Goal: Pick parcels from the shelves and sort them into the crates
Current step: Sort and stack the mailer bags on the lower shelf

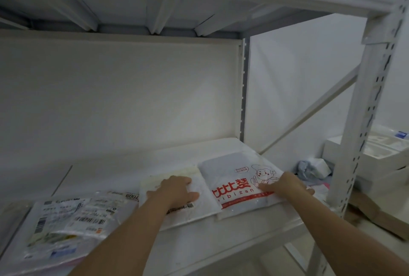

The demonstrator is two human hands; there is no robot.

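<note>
Open room above the shelf (106,165) behind the parcels (234,187); a post (363,107) bounds the right, a brace (309,116) beyond.

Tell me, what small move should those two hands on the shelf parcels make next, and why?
Probably curl the fingers and lift. The left hand rests on the white padded mailer, the right hand on the grey plastic bag with red lettering. Both parcels lie flat on the white metal shelf, neither visibly gripped yet, and no crate is in view.
</note>
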